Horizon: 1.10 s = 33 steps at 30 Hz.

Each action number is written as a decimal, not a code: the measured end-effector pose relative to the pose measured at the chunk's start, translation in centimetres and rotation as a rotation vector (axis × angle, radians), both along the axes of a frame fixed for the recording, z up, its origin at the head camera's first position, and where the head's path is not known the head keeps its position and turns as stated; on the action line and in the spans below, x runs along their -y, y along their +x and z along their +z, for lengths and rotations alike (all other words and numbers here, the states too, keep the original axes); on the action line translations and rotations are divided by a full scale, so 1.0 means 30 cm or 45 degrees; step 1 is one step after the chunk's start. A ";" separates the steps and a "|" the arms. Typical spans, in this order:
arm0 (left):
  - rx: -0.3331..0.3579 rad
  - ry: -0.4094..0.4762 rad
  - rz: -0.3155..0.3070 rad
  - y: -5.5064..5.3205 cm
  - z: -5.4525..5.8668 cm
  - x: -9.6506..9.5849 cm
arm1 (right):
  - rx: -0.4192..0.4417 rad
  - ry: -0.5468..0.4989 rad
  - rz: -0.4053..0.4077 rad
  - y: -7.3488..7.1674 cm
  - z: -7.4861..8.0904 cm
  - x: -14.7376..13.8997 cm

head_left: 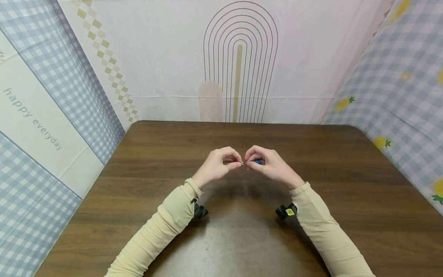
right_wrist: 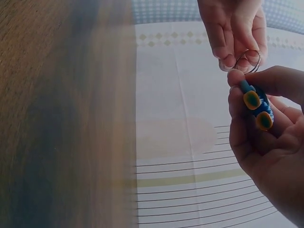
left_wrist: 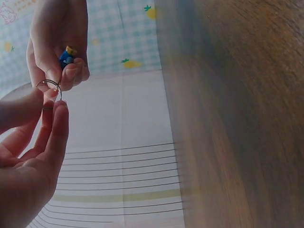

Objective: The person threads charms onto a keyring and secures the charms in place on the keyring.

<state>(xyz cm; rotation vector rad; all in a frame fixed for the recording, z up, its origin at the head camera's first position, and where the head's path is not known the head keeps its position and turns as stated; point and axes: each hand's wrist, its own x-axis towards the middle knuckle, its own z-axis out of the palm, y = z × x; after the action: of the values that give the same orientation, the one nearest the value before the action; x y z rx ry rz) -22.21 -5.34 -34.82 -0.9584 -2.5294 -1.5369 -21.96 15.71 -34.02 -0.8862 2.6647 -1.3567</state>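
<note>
Over the table, my left hand (head_left: 219,163) and right hand (head_left: 271,164) meet almost fingertip to fingertip. A thin metal split ring (left_wrist: 49,80) is pinched between the left thumb and fingertips. In the right wrist view, the ring (right_wrist: 259,61) reaches to the right fingertips. My right hand holds a small blue figurine charm (right_wrist: 262,107) with orange-rimmed, green-centred round ends, partly covered by the fingers. Its yellow and blue parts stick out of the right hand in the left wrist view. Whether the ring is linked to the charm, I cannot tell.
A brown wooden table (head_left: 166,154) with rounded far corners lies beneath both hands. Behind it hangs a white cloth (head_left: 166,65) with arch lines, and checked cloths flank it. Dark wrist cameras (head_left: 200,211) sit on both sleeves, low over the tabletop.
</note>
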 end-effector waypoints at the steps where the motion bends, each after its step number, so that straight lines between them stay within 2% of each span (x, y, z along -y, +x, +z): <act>1: 0.006 0.012 -0.007 0.000 -0.001 0.000 | -0.005 0.003 -0.002 -0.001 0.000 -0.001; 4: 0.047 0.071 -0.037 -0.002 -0.004 -0.001 | -0.040 0.026 -0.008 -0.003 -0.002 0.001; 8: 0.089 0.167 -0.092 -0.005 -0.005 -0.002 | -0.136 0.090 -0.007 -0.004 -0.004 0.006; 10: 0.090 0.180 -0.116 -0.008 -0.004 0.001 | -0.188 0.125 -0.012 -0.003 -0.004 0.007; 13: 0.129 0.107 -0.166 -0.014 -0.009 0.009 | -0.241 0.151 -0.036 -0.002 -0.004 0.005; 17: 0.202 -0.033 -0.231 -0.021 -0.020 0.017 | -0.253 0.174 -0.058 0.000 -0.005 -0.003; 19: 0.205 -0.046 -0.220 -0.023 -0.023 0.017 | -0.232 0.185 -0.042 0.002 -0.006 -0.003; 22: 0.215 0.047 -0.169 -0.023 -0.022 0.014 | -0.219 0.201 -0.012 0.003 -0.008 0.000; 26: 0.281 0.156 -0.095 -0.026 -0.026 0.012 | -0.268 0.234 0.030 0.001 -0.022 0.005; 28: 0.303 0.144 -0.063 -0.027 -0.031 0.012 | -0.307 0.262 0.048 -0.001 -0.033 0.008; 33: 0.305 0.020 -0.020 -0.025 -0.046 0.009 | -0.381 0.324 0.083 -0.005 -0.064 0.013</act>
<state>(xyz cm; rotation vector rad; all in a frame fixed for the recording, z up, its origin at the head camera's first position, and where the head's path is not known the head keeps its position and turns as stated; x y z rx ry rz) -22.96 -5.60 -36.21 -0.8404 -2.6645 -1.7723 -22.11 15.31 -35.95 -1.2115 2.9028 -0.9046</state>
